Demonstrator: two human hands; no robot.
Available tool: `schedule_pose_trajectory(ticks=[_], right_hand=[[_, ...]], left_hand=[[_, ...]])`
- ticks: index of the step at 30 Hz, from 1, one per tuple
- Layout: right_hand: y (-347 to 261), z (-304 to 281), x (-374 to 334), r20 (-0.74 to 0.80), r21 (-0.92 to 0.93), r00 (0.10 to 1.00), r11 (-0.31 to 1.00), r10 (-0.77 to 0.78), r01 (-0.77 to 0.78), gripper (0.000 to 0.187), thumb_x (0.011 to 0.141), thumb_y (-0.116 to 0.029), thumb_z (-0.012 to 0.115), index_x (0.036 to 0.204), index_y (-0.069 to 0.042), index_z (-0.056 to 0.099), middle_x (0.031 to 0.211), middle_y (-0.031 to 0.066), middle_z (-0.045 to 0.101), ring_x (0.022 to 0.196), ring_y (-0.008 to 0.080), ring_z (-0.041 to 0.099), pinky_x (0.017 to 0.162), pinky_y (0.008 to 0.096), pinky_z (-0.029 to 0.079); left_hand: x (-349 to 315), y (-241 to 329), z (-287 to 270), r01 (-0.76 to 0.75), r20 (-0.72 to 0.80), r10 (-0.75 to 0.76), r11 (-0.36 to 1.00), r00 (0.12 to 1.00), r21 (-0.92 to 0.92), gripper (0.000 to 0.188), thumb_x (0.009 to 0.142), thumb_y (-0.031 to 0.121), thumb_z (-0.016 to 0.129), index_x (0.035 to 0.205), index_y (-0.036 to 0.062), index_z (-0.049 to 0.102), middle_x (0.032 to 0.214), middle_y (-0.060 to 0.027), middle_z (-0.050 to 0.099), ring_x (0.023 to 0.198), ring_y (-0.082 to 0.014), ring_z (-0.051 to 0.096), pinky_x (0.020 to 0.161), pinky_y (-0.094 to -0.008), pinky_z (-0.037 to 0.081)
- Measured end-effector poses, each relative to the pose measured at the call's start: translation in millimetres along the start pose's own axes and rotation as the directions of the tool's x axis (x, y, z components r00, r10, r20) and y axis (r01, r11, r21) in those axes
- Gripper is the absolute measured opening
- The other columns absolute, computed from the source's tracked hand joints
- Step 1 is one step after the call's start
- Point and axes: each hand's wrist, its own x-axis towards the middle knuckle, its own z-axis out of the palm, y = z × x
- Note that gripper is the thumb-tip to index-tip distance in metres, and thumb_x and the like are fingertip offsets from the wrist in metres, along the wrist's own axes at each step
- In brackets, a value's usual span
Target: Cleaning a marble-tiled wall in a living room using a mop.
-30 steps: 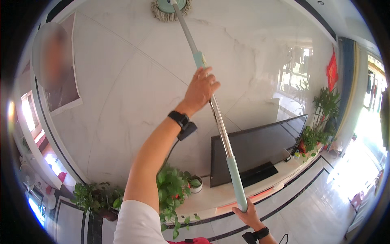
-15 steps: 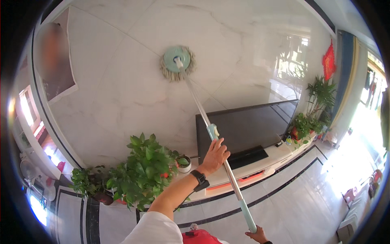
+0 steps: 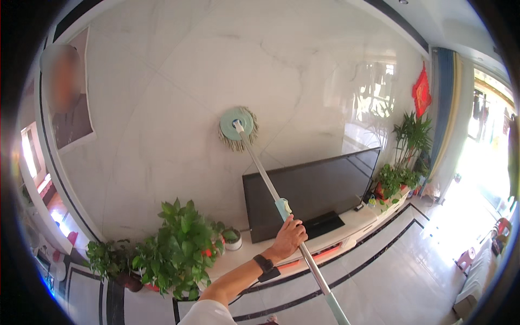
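A flat round mop [image 3: 236,122] with a pale green disc and a grey-beige string fringe is against the white marbled wall [image 3: 179,135]. Its metal pole [image 3: 265,176] slants down to the right, passing in front of the television [image 3: 319,187]. My left hand [image 3: 291,238], with a black watch on the wrist, wraps round the pole just below a pale green clamp [image 3: 283,207]. The lower pale green grip [image 3: 337,309] runs out of the picture at the bottom edge. My right hand is out of sight.
Leafy potted plants [image 3: 181,244] stand at the lower left, and another plant group [image 3: 398,173] is right of the television. A low white cabinet [image 3: 352,238] holds the television. A red hanging ornament [image 3: 421,91], a blue curtain [image 3: 443,103] and a bright window are at the right.
The view has tilted upward. Relative to the television, the mop head has moved down and a little right along the wall. My right hand, earlier on the lower grip, has left the picture.
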Motion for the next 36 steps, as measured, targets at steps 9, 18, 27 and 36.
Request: schedule_pose_trajectory(ticks=[9, 18, 27, 36], right_hand=[[-206.1, -33.3, 129.3, 0.12, 0.259, 0.987, 0.963, -0.107, 0.073, 0.05, 0.068, -0.029, 0.079, 0.098, 0.003, 0.056, 0.067, 0.0069, 0.061, 0.054, 0.0131, 0.059, 0.051, 0.0293, 0.049], [-378.6, -90.7, 206.1, -0.023, 0.315, 0.89, 0.842, -0.455, 0.438, 0.046, 0.073, -0.032, 0.075, 0.095, 0.002, 0.053, 0.073, 0.0159, 0.059, 0.066, 0.0205, 0.058, 0.061, 0.0338, 0.047], [-432.5, -94.2, 207.8, -0.127, 0.358, 0.815, 0.74, -0.566, 0.57, 0.044, 0.076, -0.032, 0.074, 0.094, 0.001, 0.051, 0.07, 0.0122, 0.056, 0.061, 0.0178, 0.054, 0.057, 0.0321, 0.045], [-297.1, -13.9, 242.4, -0.104, 0.241, 0.892, 0.86, -0.439, 0.451, 0.048, 0.071, -0.033, 0.076, 0.096, 0.002, 0.055, 0.074, 0.0153, 0.061, 0.066, 0.0283, 0.062, 0.063, 0.0366, 0.049]], left_hand=[[142.3, -126.3, -110.7, -0.098, -0.133, 0.144, 0.948, 0.981, 0.303, 0.008, 0.069, 0.011, 0.057, 0.076, 0.0064, 0.057, 0.097, -0.0105, 0.054, 0.108, -0.0287, 0.05, 0.102, -0.0485, 0.033], [273.7, -239.3, -238.7, -0.049, -0.428, 0.367, 0.803, 0.826, 0.594, 0.017, 0.074, 0.004, 0.062, 0.089, 0.0092, 0.057, 0.117, -0.0124, 0.052, 0.122, -0.0325, 0.042, 0.102, -0.0426, 0.035], [298.9, -254.5, -286.0, -0.007, -0.326, 0.311, 0.734, 0.893, 0.68, 0.022, 0.069, -0.002, 0.064, 0.087, 0.0091, 0.058, 0.103, -0.0066, 0.057, 0.122, -0.029, 0.043, 0.103, -0.0413, 0.033], [219.6, -212.6, -147.4, -0.123, -0.24, 0.29, 0.836, 0.927, 0.535, 0.01, 0.074, 0.01, 0.055, 0.083, 0.0084, 0.057, 0.09, -0.0073, 0.054, 0.114, -0.0305, 0.046, 0.102, -0.0466, 0.033]])
